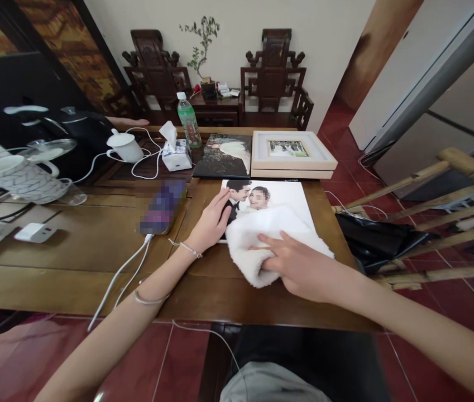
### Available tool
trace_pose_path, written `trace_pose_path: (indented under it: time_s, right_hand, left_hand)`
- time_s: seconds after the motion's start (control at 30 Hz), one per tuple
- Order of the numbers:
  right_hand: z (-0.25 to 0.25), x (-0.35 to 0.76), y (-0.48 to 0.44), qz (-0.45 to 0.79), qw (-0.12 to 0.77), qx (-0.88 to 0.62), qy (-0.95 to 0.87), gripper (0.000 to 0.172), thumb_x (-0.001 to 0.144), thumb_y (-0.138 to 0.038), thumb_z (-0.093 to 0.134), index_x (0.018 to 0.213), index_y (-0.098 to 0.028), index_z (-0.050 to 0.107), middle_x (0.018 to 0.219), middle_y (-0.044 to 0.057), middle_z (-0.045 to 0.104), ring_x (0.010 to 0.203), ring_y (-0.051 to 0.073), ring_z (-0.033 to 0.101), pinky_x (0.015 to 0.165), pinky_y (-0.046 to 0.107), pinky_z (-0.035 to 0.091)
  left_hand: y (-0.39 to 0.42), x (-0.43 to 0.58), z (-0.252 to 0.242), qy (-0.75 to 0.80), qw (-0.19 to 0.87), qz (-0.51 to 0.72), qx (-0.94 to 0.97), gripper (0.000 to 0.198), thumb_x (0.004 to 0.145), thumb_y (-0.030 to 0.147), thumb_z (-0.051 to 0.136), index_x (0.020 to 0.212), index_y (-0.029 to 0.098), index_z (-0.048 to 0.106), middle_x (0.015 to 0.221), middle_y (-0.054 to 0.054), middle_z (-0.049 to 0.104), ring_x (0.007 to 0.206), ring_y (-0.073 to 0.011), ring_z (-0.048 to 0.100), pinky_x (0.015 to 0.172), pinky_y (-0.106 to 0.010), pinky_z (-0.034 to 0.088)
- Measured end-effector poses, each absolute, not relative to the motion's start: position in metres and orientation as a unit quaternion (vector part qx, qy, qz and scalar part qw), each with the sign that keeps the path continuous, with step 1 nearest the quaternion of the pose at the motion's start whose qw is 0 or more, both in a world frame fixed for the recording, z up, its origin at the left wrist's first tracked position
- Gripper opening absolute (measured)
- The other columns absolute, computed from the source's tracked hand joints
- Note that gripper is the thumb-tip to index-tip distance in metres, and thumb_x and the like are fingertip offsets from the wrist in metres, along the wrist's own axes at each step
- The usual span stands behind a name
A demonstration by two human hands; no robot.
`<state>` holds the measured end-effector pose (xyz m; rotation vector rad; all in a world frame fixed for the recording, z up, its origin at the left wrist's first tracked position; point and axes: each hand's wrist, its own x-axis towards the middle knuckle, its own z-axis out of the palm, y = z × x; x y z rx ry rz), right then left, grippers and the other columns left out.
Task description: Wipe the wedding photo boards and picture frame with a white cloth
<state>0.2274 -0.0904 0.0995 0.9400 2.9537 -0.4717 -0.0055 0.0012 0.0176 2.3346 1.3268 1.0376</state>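
A: Where is the thing they work on?
B: I take the photo panel (pixel 283 192) as the clock's centre. It lies on the wooden table (pixel 215 298), with its picture side up.

A: And the hands?
B: The left hand (pixel 210 224) is at nine o'clock, laid flat, fingers rather close together, their tips on the panel's edge. The right hand (pixel 299 267), at five o'clock, holds the white cloth (pixel 247 240); some fingers are apart, and part goes into a fold.

A: How far is the work?
B: In my judgement, somewhere in the middle. The cloth covers the lower part, while the upper part is uncovered. Which part is already finished, I cannot tell.

A: What about the other pictures?
B: The dark photo panel (pixel 220 159) is at eleven o'clock and the pale frame (pixel 320 153) at one o'clock. No hand touches them; whether they are done or remain, it is not shown.

A: Is there any writing?
B: The bottle (pixel 189 123), toward ten o'clock, has a green label, but its letters are too small. The phone (pixel 163 207), at nine o'clock, has a blurred screen. I can read no brand.
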Motion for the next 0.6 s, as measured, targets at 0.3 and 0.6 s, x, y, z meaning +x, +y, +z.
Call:
trace_pose_path:
  time_s: [0.3,0.6]
  right_hand:
    - [0.102,0.242,-0.022,-0.112,-0.027,0.455,0.883,0.053,0.073,-0.001,0.042,0.116,-0.022,0.067,0.106,0.010,0.071,0.096,0.025,0.065,0.081,0.033,0.048]
    - [0.120,0.174,0.039,-0.164,-0.069,0.430,0.885,0.045,0.076,-0.005,0.042,0.111,-0.017,0.068,0.102,0.010,0.069,0.079,0.018,0.060,0.067,0.026,0.040]
  left_hand:
    - [0.002,-0.006,0.013,0.449,0.116,0.321,0.825,0.041,0.096,0.026,0.036,0.130,0.011,0.055,0.141,-0.015,0.052,0.133,-0.0247,0.047,0.115,-0.045,0.036]
    - [0.001,-0.006,0.016,0.448,0.115,0.314,0.829,0.041,0.096,0.025,0.037,0.128,0.008,0.056,0.139,-0.017,0.053,0.132,-0.0263,0.048,0.114,-0.045,0.036]
